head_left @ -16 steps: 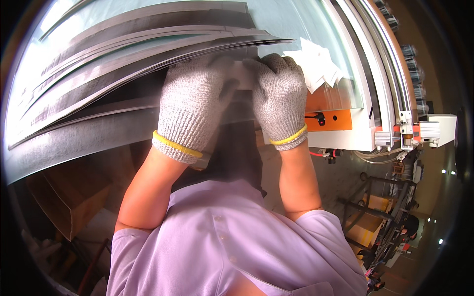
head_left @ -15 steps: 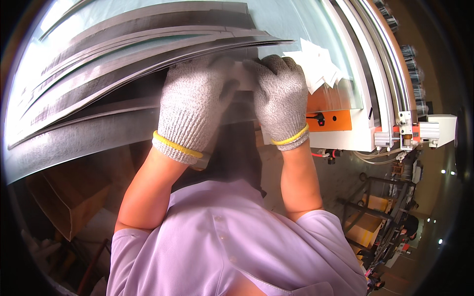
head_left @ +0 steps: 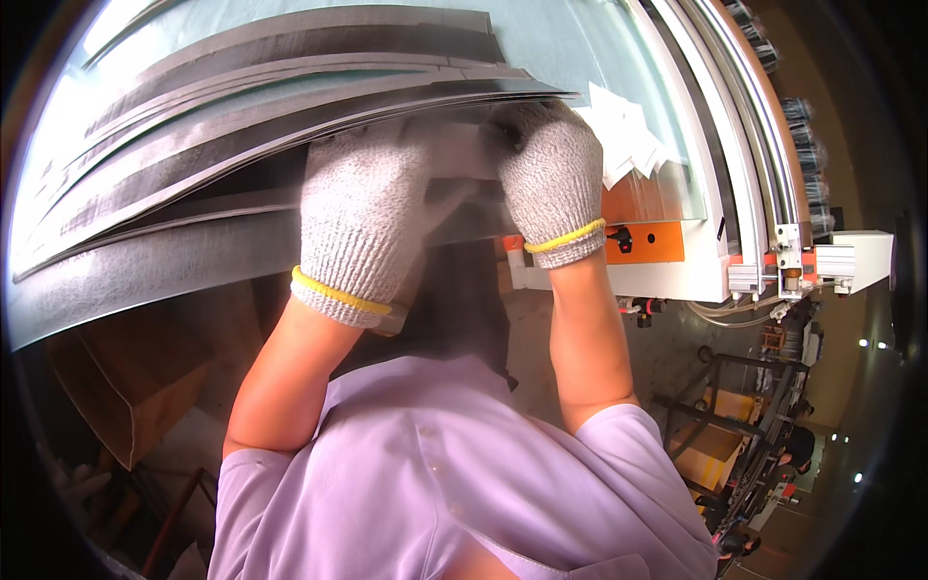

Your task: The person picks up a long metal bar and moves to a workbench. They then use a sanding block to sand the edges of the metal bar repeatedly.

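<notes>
Both my hands wear grey knitted gloves with yellow cuffs. My left hand (head_left: 358,213) is at the near edge of several long, thin, dark grey strips (head_left: 232,145), its fingers curled in under them and mostly hidden. Closed at the right end of the same strips is my right hand (head_left: 559,169); its fingertips are tucked beneath the edge and blurred. The strips lie stacked and fanned, their near edge raised at a slant with a dark gap underneath. Below the gap runs a flat grey band (head_left: 174,271) along the near side.
White paper pieces (head_left: 623,135) lie on a glassy surface (head_left: 570,48) to the right. Beside it are an orange panel (head_left: 667,244) with a black knob and a metal rail (head_left: 764,126). A cardboard box (head_left: 126,387) stands low at the left.
The right end of the strips has dropped slightly nearer to me. My left hand has shifted a little left, and my right hand's knuckles have rolled under the edge.
</notes>
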`<state>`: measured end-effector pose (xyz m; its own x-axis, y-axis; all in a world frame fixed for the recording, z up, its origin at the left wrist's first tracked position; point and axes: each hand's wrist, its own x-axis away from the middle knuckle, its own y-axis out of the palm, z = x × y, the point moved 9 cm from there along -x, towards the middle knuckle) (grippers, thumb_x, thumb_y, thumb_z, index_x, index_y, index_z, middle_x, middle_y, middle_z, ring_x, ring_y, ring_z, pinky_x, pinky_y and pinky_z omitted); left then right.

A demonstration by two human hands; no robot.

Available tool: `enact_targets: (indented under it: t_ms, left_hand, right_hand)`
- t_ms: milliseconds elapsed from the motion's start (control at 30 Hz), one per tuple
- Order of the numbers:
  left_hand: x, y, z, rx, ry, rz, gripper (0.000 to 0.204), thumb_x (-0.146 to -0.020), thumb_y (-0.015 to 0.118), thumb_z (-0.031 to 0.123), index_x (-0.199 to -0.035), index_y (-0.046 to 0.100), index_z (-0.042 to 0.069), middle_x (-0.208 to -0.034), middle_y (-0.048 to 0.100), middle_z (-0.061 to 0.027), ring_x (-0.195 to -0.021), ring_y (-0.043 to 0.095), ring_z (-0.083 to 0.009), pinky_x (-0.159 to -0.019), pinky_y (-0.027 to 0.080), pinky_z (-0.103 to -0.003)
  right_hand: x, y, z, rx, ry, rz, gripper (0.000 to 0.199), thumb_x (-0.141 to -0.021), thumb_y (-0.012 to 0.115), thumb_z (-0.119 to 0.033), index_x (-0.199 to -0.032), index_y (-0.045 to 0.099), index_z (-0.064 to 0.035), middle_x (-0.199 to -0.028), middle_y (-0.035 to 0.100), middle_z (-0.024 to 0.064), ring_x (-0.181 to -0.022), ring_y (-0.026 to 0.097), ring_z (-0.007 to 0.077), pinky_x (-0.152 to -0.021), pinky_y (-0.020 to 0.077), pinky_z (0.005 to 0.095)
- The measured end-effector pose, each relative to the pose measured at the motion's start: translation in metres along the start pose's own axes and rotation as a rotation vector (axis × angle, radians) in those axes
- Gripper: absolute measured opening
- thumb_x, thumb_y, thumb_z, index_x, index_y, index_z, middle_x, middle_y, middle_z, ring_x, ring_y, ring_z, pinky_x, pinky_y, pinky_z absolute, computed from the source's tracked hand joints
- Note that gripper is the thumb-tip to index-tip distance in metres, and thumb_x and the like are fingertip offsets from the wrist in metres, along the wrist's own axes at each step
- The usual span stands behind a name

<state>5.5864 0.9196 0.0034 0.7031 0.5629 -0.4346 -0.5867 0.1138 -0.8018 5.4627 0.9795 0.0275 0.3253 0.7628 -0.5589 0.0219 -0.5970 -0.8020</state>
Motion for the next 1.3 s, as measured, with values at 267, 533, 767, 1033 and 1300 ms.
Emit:
enact_targets:
  t_ms: [267,533,767,1033,1300]
  left_hand:
    - [0.0,-0.001,0.0,-0.133,0.025,-0.056,0.078,-0.074,0.081,0.047,-0.135,0.057,0.006,-0.126,0.063,-0.0189,-0.117,0.06,-0.0383,-0.101,0.046,-0.048]
    - [0.0,0.006,-0.004,-0.174,-0.065,-0.214,0.08,-0.071,0.083,0.049,-0.133,0.058,0.006,-0.122,0.065,-0.0198,-0.111,0.063,-0.0388,-0.098,0.049,-0.047]
    - [-0.002,-0.001,-0.006,-0.058,-0.063,-0.138,0.08,-0.07,0.085,0.047,-0.132,0.059,0.005,-0.119,0.066,-0.0205,-0.11,0.063,-0.0397,-0.096,0.05,-0.048]
    - [-0.002,-0.011,0.001,-0.067,0.076,0.033,0.081,-0.075,0.084,0.046,-0.138,0.056,0.003,-0.125,0.065,-0.0226,-0.112,0.063,-0.0408,-0.097,0.051,-0.046]
    - [-0.001,-0.007,-0.005,-0.071,0.026,-0.031,0.081,-0.075,0.084,0.045,-0.139,0.056,0.004,-0.127,0.064,-0.0234,-0.116,0.062,-0.0412,-0.099,0.05,-0.047]
  right_hand:
    - [0.012,-0.009,-0.025,-0.048,-0.136,0.098,0.016,-0.072,0.072,-0.007,-0.086,0.066,-0.0044,-0.082,0.064,0.0136,-0.08,0.063,0.0343,-0.073,0.0521,0.0455]
    - [0.021,-0.015,0.003,-0.229,0.101,0.111,0.022,-0.072,0.081,-0.013,-0.088,0.069,-0.0067,-0.084,0.063,0.012,-0.081,0.062,0.0334,-0.071,0.0522,0.0437]
    - [0.031,-0.039,-0.004,-0.488,-0.052,0.169,0.009,-0.08,0.078,-0.005,-0.082,0.07,-0.0031,-0.08,0.066,0.0083,-0.075,0.063,0.0244,-0.069,0.0528,0.0358]
    - [0.041,-0.067,0.117,0.187,0.315,0.206,0.02,-0.091,0.069,-0.012,-0.104,0.072,0.0024,-0.093,0.071,0.0165,-0.086,0.069,0.0262,-0.079,0.0548,0.0363]
    - [0.034,-0.039,0.047,-0.429,0.208,0.165,0.028,-0.087,0.056,0.01,-0.111,0.068,-0.0012,-0.094,0.072,0.0149,-0.093,0.073,0.0279,-0.083,0.0558,0.0401]
